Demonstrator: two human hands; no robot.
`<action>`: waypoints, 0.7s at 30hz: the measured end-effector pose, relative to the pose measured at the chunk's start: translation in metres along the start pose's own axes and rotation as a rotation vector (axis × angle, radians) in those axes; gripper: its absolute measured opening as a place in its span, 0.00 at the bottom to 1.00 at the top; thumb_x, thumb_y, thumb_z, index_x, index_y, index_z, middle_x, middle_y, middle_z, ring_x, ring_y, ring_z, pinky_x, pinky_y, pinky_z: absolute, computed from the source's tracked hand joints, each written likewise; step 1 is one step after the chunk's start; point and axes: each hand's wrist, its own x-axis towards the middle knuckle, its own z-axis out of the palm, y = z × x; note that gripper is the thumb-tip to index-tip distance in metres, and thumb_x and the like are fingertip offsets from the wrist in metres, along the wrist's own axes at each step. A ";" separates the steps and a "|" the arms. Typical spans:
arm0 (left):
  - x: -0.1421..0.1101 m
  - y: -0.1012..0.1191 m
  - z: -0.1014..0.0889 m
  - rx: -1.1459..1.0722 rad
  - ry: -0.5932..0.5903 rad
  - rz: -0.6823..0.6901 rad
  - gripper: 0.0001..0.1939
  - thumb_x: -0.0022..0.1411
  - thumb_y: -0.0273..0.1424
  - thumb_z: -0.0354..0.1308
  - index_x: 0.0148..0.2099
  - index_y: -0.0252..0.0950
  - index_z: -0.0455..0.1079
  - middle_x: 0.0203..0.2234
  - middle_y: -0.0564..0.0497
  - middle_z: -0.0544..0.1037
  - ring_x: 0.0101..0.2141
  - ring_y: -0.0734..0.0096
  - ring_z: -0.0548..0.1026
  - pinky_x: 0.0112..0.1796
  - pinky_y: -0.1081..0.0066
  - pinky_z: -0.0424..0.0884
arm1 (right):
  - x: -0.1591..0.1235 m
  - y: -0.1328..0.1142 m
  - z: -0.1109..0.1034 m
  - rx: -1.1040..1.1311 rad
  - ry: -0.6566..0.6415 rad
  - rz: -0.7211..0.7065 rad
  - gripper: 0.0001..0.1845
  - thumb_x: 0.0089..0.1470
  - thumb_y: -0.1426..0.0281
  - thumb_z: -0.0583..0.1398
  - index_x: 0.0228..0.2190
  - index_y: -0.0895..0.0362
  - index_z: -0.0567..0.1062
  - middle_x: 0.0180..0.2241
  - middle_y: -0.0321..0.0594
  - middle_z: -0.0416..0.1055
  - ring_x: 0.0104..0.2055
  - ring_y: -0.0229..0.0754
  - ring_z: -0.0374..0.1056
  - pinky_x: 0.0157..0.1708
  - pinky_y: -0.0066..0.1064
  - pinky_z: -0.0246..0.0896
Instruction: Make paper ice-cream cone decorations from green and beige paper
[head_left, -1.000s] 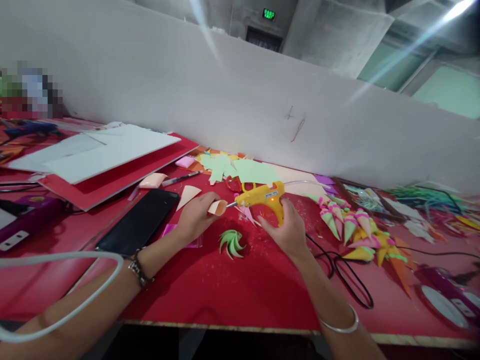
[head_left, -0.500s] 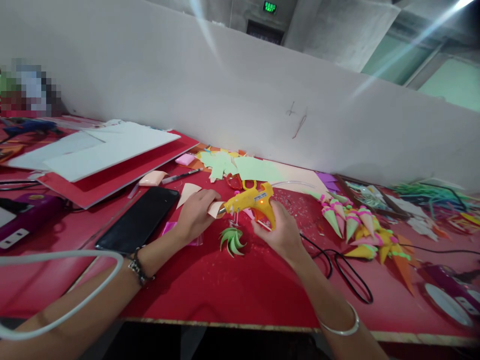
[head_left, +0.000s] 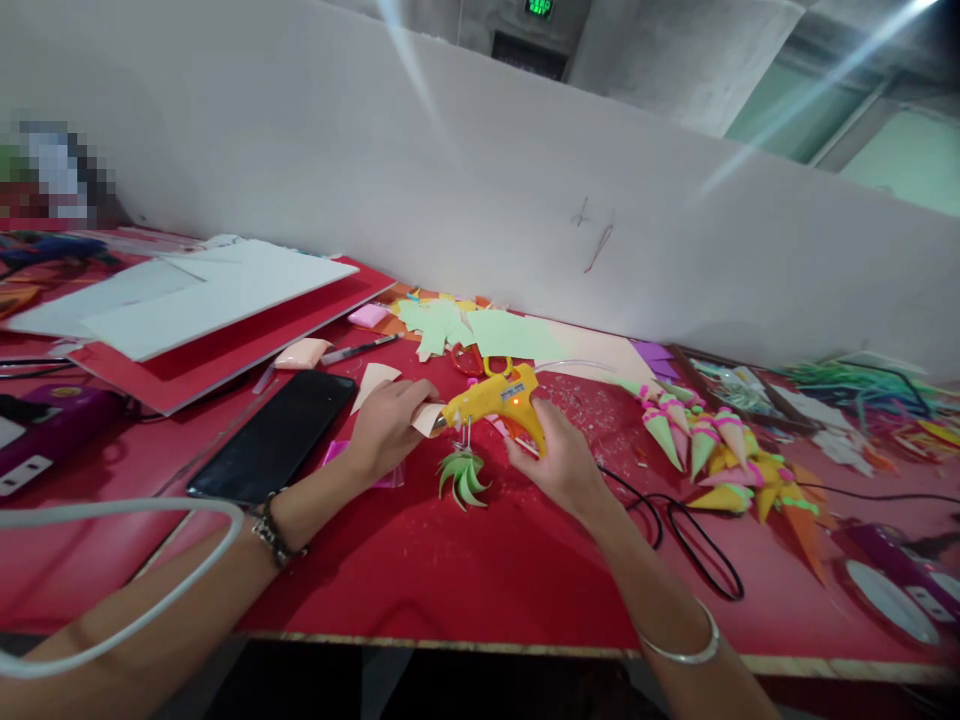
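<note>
My left hand (head_left: 390, 425) pinches a rolled piece of peach paper (head_left: 427, 420). In my right hand (head_left: 561, 455) is a yellow hot glue gun (head_left: 491, 395) with a small orange light lit on its side. Its nozzle meets the open end of the peach paper; the very tip is hidden there. Below the gun, a green swirl-shaped paper piece (head_left: 463, 478) lies on the red table (head_left: 450, 580). Behind my left hand lies another cut of peach paper (head_left: 375, 382).
A black phone (head_left: 274, 435) lies beside my left forearm. Several small paper cones (head_left: 705, 440) are heaped at the right, near a looping black cord (head_left: 701, 545). White boards (head_left: 225, 300), scissors (head_left: 466, 358) and green paper scraps (head_left: 502, 335) lie toward the wall.
My right hand has brought the glue gun left and slightly down, so its nozzle now goes into the paper's opening. The left hand stays nearly in place.
</note>
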 end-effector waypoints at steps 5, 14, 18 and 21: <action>-0.001 -0.001 0.001 0.024 -0.007 -0.025 0.09 0.53 0.37 0.50 0.32 0.36 0.63 0.25 0.50 0.73 0.27 0.70 0.68 0.30 0.73 0.59 | 0.000 0.000 -0.004 -0.038 -0.055 -0.006 0.22 0.50 0.63 0.51 0.45 0.61 0.59 0.38 0.49 0.67 0.38 0.48 0.66 0.31 0.36 0.63; -0.002 0.001 0.000 0.038 -0.032 -0.085 0.10 0.53 0.38 0.51 0.32 0.36 0.64 0.23 0.51 0.72 0.25 0.70 0.67 0.27 0.74 0.58 | 0.001 0.003 -0.009 -0.086 -0.099 -0.025 0.20 0.52 0.63 0.47 0.45 0.60 0.58 0.37 0.50 0.67 0.36 0.49 0.67 0.29 0.36 0.63; -0.002 0.000 0.001 0.050 -0.046 -0.108 0.09 0.52 0.37 0.51 0.31 0.36 0.64 0.23 0.51 0.71 0.25 0.70 0.67 0.27 0.74 0.57 | 0.003 0.005 -0.012 -0.103 -0.111 -0.048 0.20 0.53 0.64 0.46 0.46 0.60 0.58 0.37 0.50 0.67 0.35 0.48 0.67 0.29 0.36 0.63; -0.002 -0.001 0.002 0.065 -0.070 -0.120 0.09 0.52 0.37 0.51 0.31 0.37 0.63 0.22 0.52 0.71 0.25 0.70 0.67 0.25 0.75 0.56 | 0.003 0.006 -0.014 -0.128 -0.114 -0.052 0.20 0.54 0.64 0.46 0.46 0.61 0.57 0.37 0.51 0.66 0.35 0.48 0.66 0.28 0.35 0.63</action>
